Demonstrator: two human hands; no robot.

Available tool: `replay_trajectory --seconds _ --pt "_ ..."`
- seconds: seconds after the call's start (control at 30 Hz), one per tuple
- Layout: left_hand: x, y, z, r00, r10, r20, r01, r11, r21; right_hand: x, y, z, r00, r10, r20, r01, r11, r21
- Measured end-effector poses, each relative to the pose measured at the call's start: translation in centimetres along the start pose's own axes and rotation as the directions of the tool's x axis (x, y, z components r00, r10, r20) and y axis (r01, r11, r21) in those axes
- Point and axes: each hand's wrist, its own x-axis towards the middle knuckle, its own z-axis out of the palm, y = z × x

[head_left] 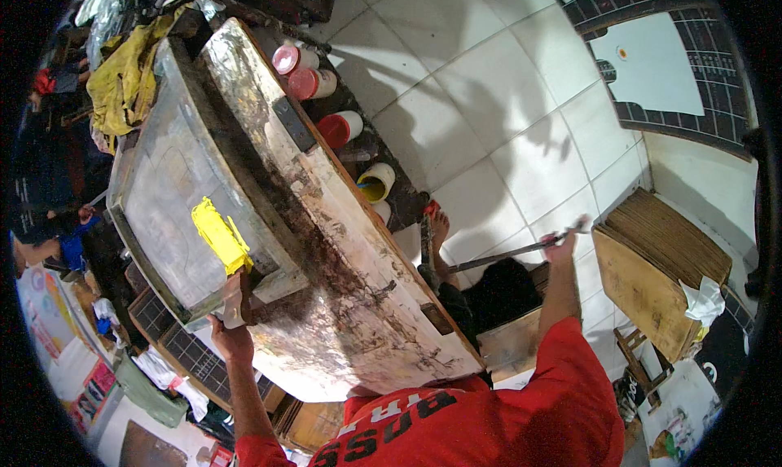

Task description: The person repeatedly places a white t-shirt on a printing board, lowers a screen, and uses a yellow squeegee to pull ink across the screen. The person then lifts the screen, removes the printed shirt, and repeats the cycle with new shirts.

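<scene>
A printing screen frame [281, 285] with greyish mesh lies tilted over a paint-stained board [334, 328]. Thick yellow ink [220, 235] sits on the mesh. At the frame's near edge my left hand [234, 342] is closed on the rim; its fingertips are partly hidden. Just above that hand, a brownish flat tool [235, 298], apparently a squeegee, reaches into the ink. Out to the right, my right hand [560, 245] is wrapped round a long dark rod [505, 255], which slants down leftward beside the board; its far end is slightly blurred.
White jars with red lids [313, 84] and an open ink jar [376, 182] line the board's right side. A bare foot [440, 227] is near the rod. Stacked brown boards [664, 255] stand at right. A yellow cloth [126, 88] hangs at far left, over tiled floor [489, 100] beyond.
</scene>
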Motion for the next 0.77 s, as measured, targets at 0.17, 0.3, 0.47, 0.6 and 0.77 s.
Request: replay_trajectory --seconds 0.17,0.3,0.47,0.6,0.77 --pt "0.9 -1.0 0.0 0.995 0.051 -0.091 -0.052 0.999 -0.01 -9.1 -17.6 12.6 0.817 -0.539 0.204 0.576 0.764 -0.291" --pt "1.7 -2.1 -0.2 0.985 0.119 -0.126 -0.122 0.992 -0.016 -23.6 -16.3 21.2 0.664 -0.377 0.645 0.747 0.313 -0.586" --pt "2.7 -2.6 -0.7 0.998 0.044 -0.037 -0.044 0.999 0.004 -39.3 -0.8 23.6 0.375 0.202 0.905 0.827 0.369 -0.425" --pt "3.3 -4.3 -0.6 0.982 0.189 0.009 -0.187 0.978 -0.088 -49.6 8.6 18.6 0.273 0.468 0.841 0.95 0.006 -0.312" --pt "4.0 -4.6 -0.5 0.992 0.119 -0.046 -0.127 0.954 -0.272 -52.1 16.0 18.0 0.417 0.646 0.639 0.845 -0.017 -0.534"
